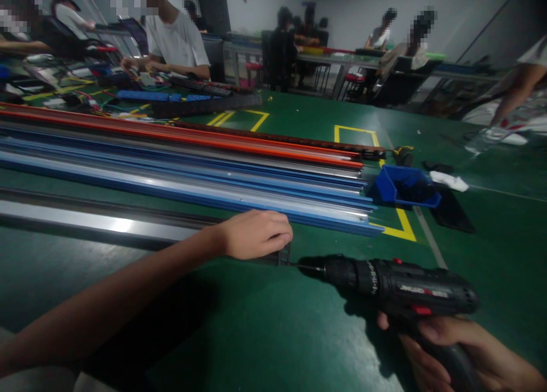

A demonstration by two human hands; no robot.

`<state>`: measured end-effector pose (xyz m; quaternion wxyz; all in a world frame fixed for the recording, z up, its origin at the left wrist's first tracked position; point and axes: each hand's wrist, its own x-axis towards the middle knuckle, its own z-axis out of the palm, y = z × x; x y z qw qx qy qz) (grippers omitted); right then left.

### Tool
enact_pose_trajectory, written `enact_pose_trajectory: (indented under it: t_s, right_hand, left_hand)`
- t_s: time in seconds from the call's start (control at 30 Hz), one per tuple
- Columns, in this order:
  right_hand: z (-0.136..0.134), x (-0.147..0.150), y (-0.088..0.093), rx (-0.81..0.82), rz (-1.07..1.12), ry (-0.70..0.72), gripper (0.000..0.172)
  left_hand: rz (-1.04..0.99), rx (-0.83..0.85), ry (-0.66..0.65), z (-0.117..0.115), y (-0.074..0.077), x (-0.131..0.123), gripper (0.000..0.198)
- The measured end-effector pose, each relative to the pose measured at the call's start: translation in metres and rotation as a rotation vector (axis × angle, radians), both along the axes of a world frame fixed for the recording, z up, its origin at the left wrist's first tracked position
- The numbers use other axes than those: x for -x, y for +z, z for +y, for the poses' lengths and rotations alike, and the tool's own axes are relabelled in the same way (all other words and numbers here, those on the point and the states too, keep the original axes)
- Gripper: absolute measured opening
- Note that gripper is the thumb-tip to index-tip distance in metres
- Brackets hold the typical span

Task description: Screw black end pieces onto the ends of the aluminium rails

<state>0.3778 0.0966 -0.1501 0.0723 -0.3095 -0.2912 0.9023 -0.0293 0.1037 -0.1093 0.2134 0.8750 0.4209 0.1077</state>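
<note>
Currently, the left hand (258, 234) clasps the end of the metal rail (106, 222) toward the near edge of the surface (273, 335) while the right hand (470, 336) grips the drill (414, 289), apparently for end fastening, which calls for keeping the bit (305, 266) straight.

The single view looks from your head, facing forward and down across the green table (265, 335) — near enough that your left hand (258, 235) sits mid-picture and your right hand (470, 346) lower right — and reaches the far wall (363, 4) along the top.
</note>
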Motion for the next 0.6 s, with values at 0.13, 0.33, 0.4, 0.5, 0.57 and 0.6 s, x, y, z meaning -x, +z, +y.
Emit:
enact_pose_trajectory:
  t_s: [0.13, 0.33, 0.4, 0.5, 0.57, 0.6]
  right_hand:
    - [-0.001, -0.002, -0.007, -0.019, 0.101, -0.006, 0.043]
    - [0.005, 0.007, 0.000, -0.026, 0.141, 0.008, 0.042]
    - [0.006, 0.009, 0.002, -0.028, 0.155, 0.010, 0.036]
    - [0.004, 0.009, 0.001, -0.066, 0.137, 0.003, 0.034]
    - [0.002, 0.009, 0.000, -0.070, 0.139, -0.003, 0.035]
    - [0.002, 0.008, 0.000, -0.064, 0.144, -0.005, 0.036]
  left_hand:
    - [0.020, -0.002, 0.011, 0.000, -0.002, 0.000, 0.034]
    - [0.041, -0.018, 0.008, 0.000, -0.002, 0.000, 0.034]
    - [0.061, -0.011, 0.015, 0.000, -0.001, -0.001, 0.034]
    - [0.088, 0.001, 0.020, 0.000, 0.000, -0.002, 0.034]
    - [0.098, 0.008, 0.024, -0.001, 0.000, -0.002, 0.035]
    - [0.100, 0.011, 0.027, -0.001, 0.001, -0.002, 0.035]
